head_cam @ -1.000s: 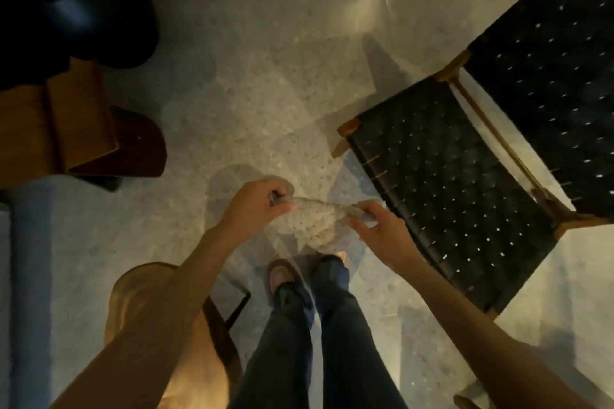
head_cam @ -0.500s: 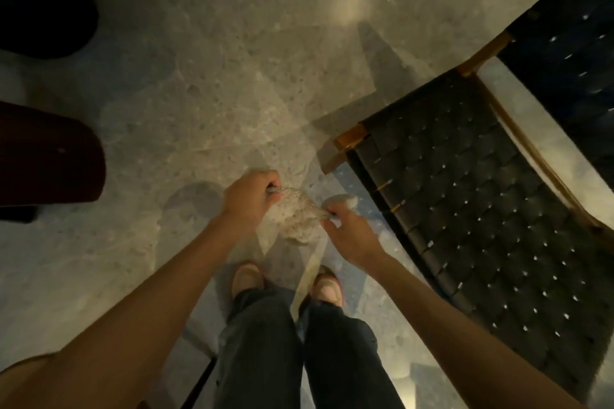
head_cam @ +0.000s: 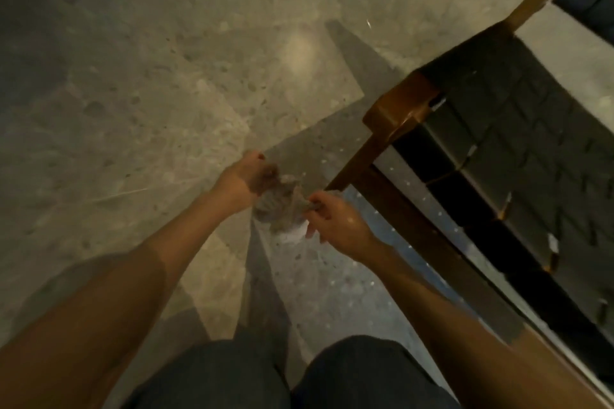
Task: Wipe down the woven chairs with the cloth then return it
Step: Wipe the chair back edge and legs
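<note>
1. Head view: the cloth hangs bunched in the air between both hands. The left hand has its fingers curled round the cloth's left end, and the right hand pinches its right end.
2. Just right of the grip stands the woven chair. Its wooden frame runs close past the right hand; blur hides whether they touch. The cloth is apart from the seat.
3. The seat is dark flat straps crossed in a basket weave. The frame is brown, smooth and square-edged.
4. The cloth looks pale grey, soft and crumpled, with a lighter fold at its lower edge.
5. Under and left of the grip lies the speckled stone floor, glossy and crossed by angular shadows. The person's dark trousers are nearer than the grip.
</note>
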`<state>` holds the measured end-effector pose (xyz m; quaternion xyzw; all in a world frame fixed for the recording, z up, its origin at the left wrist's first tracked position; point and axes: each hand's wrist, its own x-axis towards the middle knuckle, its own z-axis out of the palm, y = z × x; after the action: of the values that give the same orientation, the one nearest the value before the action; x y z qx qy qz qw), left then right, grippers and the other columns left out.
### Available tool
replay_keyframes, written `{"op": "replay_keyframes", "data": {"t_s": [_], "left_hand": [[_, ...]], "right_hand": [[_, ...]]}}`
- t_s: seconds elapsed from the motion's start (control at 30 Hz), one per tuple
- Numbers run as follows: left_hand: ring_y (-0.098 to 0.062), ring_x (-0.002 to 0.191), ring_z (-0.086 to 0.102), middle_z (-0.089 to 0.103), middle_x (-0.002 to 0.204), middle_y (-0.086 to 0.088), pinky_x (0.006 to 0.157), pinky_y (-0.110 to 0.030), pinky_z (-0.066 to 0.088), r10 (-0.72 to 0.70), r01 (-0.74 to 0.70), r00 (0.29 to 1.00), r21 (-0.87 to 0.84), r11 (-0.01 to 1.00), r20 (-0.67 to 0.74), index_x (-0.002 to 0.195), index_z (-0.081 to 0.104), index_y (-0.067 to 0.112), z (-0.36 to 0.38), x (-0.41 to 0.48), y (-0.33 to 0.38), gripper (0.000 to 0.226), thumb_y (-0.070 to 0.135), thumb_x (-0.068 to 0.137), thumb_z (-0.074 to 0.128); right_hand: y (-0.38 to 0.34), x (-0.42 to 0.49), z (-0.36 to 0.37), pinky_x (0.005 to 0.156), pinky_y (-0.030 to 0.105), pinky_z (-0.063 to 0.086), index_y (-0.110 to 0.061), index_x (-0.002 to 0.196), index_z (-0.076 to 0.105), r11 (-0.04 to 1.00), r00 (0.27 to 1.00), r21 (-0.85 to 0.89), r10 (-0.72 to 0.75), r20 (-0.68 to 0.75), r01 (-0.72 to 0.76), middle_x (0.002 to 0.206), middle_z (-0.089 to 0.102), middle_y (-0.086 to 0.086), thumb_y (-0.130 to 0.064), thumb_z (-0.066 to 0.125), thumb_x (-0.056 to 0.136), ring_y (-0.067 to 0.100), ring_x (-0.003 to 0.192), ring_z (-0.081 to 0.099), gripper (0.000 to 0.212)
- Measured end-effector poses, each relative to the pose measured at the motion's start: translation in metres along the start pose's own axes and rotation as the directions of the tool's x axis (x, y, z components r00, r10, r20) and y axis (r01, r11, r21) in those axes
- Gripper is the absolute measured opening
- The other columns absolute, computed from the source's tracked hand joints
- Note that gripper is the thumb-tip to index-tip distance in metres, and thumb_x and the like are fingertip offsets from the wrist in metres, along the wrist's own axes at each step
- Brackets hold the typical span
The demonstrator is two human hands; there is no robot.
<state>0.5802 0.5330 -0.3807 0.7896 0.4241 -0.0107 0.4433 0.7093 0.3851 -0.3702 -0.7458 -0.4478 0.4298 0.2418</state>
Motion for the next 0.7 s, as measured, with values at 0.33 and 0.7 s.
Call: {"op": "replay_keyframes", "data": {"t_s": [0.33,0.7], "left_hand": [[-0.017,0.074,0.046,0.046,0.075,-0.002,0.064,-0.022,0.036,0.374,-0.379,0.894,0.025,0.925,-0.248,0.098,0.061,0.000,0.056,0.034,-0.008,0.012,0.009,0.093,0.056],[-0.016,0.104,0.057,0.056,0.107,0.000,0.091,-0.037,0.051,0.344,-0.628,0.775,-0.583,0.515,-0.531,0.106,0.044,0.023,0.072,0.034,0.077,0.015,0.012,0.097,0.048]], "right_hand": [[0.056,-0.028,0.015,0.057,0.031,0.055,-0.025,0.101,0.056,0.973,0.928,-0.219,-0.144,-0.344,0.069,0.076,0.067,-0.011,-0.036,0.055,0.093,-0.003,0.060,0.062,0.013],[0.031,-0.051,-0.027,0.068,-0.003,0.037,-0.008,0.114,0.060,0.929,0.459,-0.304,-0.368,-0.809,0.211,0.101,0.059,-0.009,-0.021,0.056,0.095,-0.010,0.077,0.055,0.023]]}}
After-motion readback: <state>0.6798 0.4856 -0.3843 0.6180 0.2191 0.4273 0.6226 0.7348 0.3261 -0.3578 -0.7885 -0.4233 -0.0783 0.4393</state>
